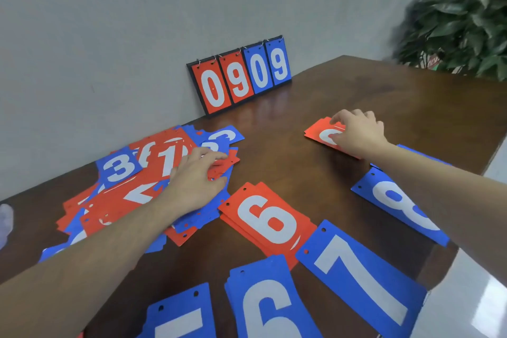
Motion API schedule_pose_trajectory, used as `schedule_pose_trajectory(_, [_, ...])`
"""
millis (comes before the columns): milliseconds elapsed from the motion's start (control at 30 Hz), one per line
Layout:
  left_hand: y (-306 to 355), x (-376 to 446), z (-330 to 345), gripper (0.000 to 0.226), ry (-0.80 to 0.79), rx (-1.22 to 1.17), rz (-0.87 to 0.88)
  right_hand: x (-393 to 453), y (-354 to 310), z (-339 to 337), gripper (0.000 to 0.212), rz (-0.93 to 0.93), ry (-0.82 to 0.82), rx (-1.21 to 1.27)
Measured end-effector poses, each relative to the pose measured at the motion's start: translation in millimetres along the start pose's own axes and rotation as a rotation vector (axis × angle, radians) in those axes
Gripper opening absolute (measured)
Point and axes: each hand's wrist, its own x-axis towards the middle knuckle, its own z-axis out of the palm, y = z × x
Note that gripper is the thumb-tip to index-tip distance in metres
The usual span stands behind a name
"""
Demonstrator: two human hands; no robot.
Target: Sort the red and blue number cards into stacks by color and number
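Nearest the camera, a blue card (181, 315) that looks like a 5, though cut off by the frame, lies at the counter's (356, 107) front edge beside a blue 6 stack (263, 304) and a blue 7 card (359, 277). Just beyond them sits a red 6 stack (267, 221), its near corner tucked under the blue 6 stack. To the right, a blue 8 card (397, 206) lies partly under the right forearm. On the left, a mixed pile of red and blue cards (123, 186) spreads across the counter; the left hand (196, 177) rests on it, fingers curled and pinching the edge of a red card (223, 163). Farther right, the right hand (354, 132) presses on a small red stack (319, 132), fingertips bent over its far edge and its number mostly covered. Against the wall (109, 35) stands a flip scoreboard (241, 77) reading 0909, with a potted plant (461, 16) off the far right corner.
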Motion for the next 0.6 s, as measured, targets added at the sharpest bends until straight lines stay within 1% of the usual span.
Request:
schedule_pose_trajectory(133, [-18.8,-18.7,-14.7,0.047,-0.007,0.014,-0.016,-18.3,-40.2,-1.8,0.028,-0.139,-0.032,0.175])
schedule_pose_trajectory(233, [-34.2,-33.9,-28.9,0.049,0.003,0.017,-0.027,-35.4,-75.2,1.2,0.021,-0.24,-0.065,0.241])
schedule_pose_trajectory(333, [-53.6,-46.8,-41.7,0.049,-0.001,-0.012,-0.074,-50.9,-108.9,5.5,0.014,-0.31,-0.126,0.299])
schedule_pose_trajectory(433, [-75.9,-58.0,-49.2,0.048,0.032,-0.043,-0.098,-64.8,-138.8,11.7,0.014,-0.396,-0.163,0.357])
schedule_pose_trajectory(600, [-111.2,-71.4,-60.1,0.048,0.089,-0.073,-0.181,-81.4,-180.0,29.3,0.014,-0.51,-0.231,0.374])
